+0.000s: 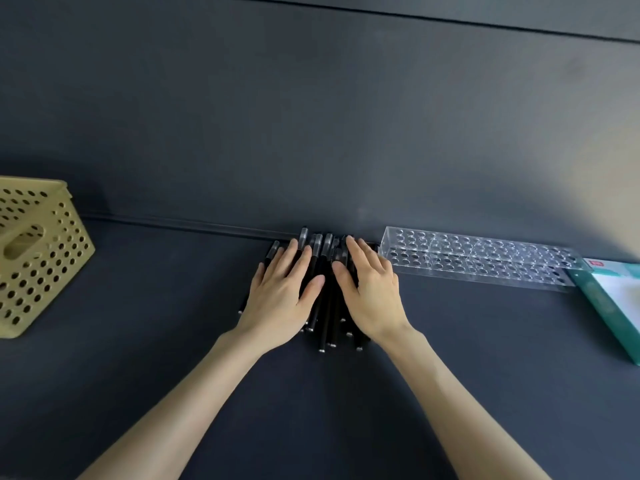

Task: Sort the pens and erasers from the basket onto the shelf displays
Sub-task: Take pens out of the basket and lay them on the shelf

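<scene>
Looking down through the head camera, I see both hands laid on a pile of black pens (327,310) that lies on the dark shelf surface (166,341), up against the groove where the surface meets the dark back panel (311,116). The left hand (280,292) rests palm down on the left half of the pile, fingers straight and slightly spread, holding nothing. The right hand (372,292) lies the same way on the right half, fingers straight and pointing toward the back panel, also gripping nothing. The 2 thumbs angle toward each other over the middle of the pile without touching. The pens run roughly parallel, front to back, with clear caps at the far end and small silver tips showing at the near end below the wrists. Just right of the right hand, a clear acrylic pen rack (478,261) with rows of round holes stretches along the back edge. At its right end lies a flat green and white box (602,299), cut off by the frame. Well apart to the left stands a yellow perforated basket (41,265), partly out of view; I cannot tell what it holds.
</scene>
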The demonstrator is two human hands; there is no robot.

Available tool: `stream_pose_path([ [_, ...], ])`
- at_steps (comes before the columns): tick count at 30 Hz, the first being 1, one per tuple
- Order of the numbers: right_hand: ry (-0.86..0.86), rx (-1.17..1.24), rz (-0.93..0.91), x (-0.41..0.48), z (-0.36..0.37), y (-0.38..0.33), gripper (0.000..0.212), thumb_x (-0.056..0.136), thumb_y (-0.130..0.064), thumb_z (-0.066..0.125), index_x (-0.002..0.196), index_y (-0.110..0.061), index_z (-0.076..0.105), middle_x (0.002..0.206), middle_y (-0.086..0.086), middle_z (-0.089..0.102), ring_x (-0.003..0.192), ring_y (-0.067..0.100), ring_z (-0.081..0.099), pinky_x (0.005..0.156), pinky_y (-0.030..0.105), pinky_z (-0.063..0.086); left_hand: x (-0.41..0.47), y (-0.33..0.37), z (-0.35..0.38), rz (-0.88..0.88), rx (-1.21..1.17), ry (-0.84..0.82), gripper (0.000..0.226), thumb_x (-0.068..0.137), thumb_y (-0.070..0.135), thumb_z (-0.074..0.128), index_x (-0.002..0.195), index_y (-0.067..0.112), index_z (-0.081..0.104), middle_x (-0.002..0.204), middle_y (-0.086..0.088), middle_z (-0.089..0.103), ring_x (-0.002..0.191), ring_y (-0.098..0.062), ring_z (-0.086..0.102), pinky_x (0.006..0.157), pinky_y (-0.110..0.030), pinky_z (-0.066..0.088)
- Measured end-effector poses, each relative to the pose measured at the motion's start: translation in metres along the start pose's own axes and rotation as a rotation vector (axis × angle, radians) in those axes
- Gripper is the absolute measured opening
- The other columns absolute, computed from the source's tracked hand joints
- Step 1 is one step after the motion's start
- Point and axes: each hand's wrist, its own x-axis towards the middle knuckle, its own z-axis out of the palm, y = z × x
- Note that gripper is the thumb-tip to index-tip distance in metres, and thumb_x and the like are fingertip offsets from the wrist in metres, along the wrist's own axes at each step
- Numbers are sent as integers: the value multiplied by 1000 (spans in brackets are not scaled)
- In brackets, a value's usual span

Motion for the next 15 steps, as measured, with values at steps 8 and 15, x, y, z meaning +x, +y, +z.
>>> stream_pose_path([
  [8,-37,13,-50,-10,3,-3,54,98,-47,28,148,-31,17,157,-4,12,143,20,10,114,36,14,-9,-7,-3,82,2,-14,59,99,45,30,151,29,7,159,10,-5,146,-7,-7,117,-34,-3],
  [15,-88,-108,-40,-5,6,-2,52,99,-45,28,148,-30,18,157,2,16,142,27,13,113,40,12,-5,-13,-8,55,62,-71,59,99,47,25,152,26,8,159,10,-4,146,-9,-3,117,-36,-4],
])
